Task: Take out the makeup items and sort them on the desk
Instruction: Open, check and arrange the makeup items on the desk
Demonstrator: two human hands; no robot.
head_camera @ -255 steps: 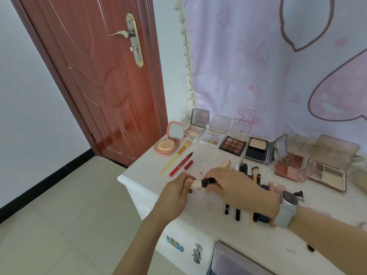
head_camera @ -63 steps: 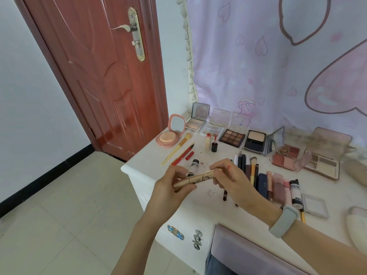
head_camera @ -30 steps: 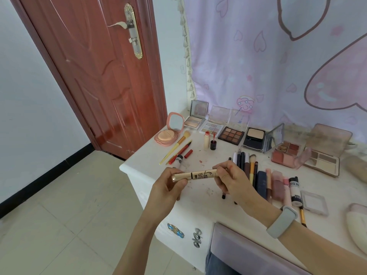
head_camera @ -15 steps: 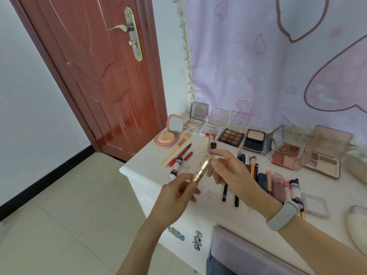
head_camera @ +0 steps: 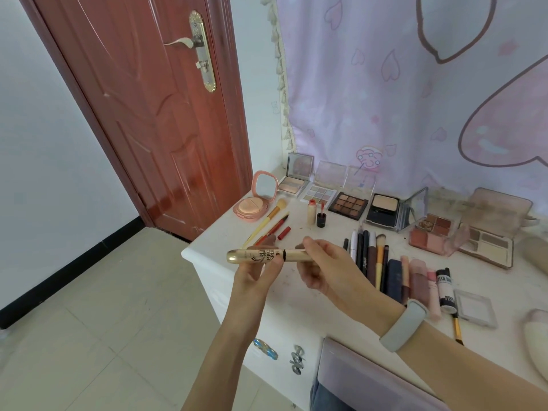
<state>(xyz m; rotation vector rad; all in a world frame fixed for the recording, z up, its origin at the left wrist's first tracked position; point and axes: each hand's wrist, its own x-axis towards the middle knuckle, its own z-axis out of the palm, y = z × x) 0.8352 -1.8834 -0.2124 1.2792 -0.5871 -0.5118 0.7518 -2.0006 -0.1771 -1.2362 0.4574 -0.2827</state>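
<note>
Holding mascara tube (head_camera: pixel 267 255), both hands (head_camera: pixel 321 269)

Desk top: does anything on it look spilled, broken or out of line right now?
Reddish smudges mark the white desk beside the row of pencils and brushes. A small red cap lies loose by the red pencil. Nothing else stands out.

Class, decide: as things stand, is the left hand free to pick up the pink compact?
Probably not yet: the left hand grips the gold mascara together with the right hand. Nothing blocks the pink compact itself.
</note>
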